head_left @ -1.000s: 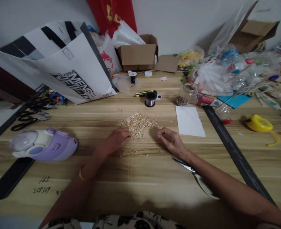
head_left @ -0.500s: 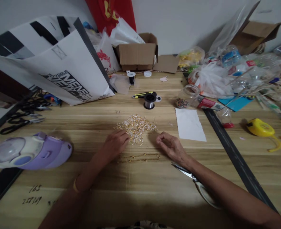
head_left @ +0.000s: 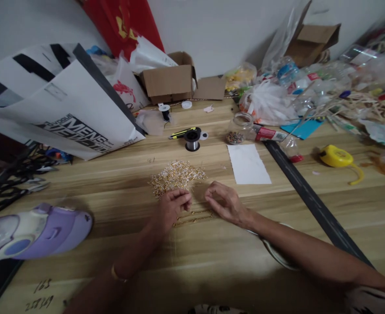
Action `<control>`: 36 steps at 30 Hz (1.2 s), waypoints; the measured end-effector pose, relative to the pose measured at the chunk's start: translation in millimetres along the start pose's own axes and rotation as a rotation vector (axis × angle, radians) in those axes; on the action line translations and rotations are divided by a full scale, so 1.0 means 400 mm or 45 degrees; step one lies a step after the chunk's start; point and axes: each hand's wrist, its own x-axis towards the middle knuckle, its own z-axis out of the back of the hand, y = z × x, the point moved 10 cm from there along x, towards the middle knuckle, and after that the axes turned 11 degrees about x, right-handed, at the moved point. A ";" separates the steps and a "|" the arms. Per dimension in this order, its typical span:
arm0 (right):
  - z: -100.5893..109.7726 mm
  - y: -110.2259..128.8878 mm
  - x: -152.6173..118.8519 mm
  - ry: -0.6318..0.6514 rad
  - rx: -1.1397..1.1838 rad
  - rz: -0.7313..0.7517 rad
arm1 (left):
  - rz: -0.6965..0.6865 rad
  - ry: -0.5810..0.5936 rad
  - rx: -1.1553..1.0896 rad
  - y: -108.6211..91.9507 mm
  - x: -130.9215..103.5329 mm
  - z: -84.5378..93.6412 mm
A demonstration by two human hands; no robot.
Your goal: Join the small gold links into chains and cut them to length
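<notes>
A pile of small gold and clear pieces (head_left: 175, 175) lies on the wooden table. At its lower edge is my left hand (head_left: 174, 208), thumb and fingertips pinched together; whatever they hold is too small to make out. To the right, my right hand (head_left: 226, 203) is curled with thumb and index tips close together, and any small item between them cannot be made out. A gold chain with beads (head_left: 194, 220) lies looped on the table below and between both hands. Scissors (head_left: 277, 255) lie partly hidden under my right forearm.
Behind the pile are a wire spool (head_left: 192, 141) and a cutter (head_left: 181, 133). White paper (head_left: 248, 165), a jar of beads (head_left: 240, 128) and a yellow tape measure (head_left: 336, 156) sit to the right. On the left are a purple-white device (head_left: 51, 233), black scissors (head_left: 12, 192) and a large bag (head_left: 81, 113).
The view has shifted. My left hand has come off the pile's left side toward my right hand, its fingertips now pinched. My right forearm now covers more of the scissors.
</notes>
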 end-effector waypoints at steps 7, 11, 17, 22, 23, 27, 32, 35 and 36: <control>-0.002 0.047 -0.004 -0.016 -0.012 0.178 | 0.126 0.091 -0.284 0.043 0.001 -0.048; -0.005 0.049 -0.008 -0.007 -0.039 0.203 | 0.131 0.114 -0.353 0.058 0.006 -0.055; -0.009 0.048 -0.008 0.005 -0.041 0.209 | 0.127 0.156 -0.350 0.065 0.012 -0.061; -0.013 0.050 -0.007 0.023 -0.052 0.208 | 0.146 0.156 -0.384 0.074 0.016 -0.062; -0.013 0.049 -0.008 0.029 -0.049 0.203 | 0.153 0.157 -0.400 0.075 0.017 -0.062; -0.015 0.045 -0.010 0.036 -0.050 0.193 | 0.214 0.160 -0.470 0.081 0.014 -0.065; -0.013 0.053 -0.009 0.014 -0.063 0.209 | 0.265 0.153 -0.508 0.084 0.007 -0.071; -0.013 0.055 -0.008 0.009 -0.077 0.211 | 0.278 0.143 -0.512 0.089 0.006 -0.072; -0.012 0.055 -0.008 0.008 -0.078 0.207 | 0.281 0.143 -0.513 0.091 0.006 -0.073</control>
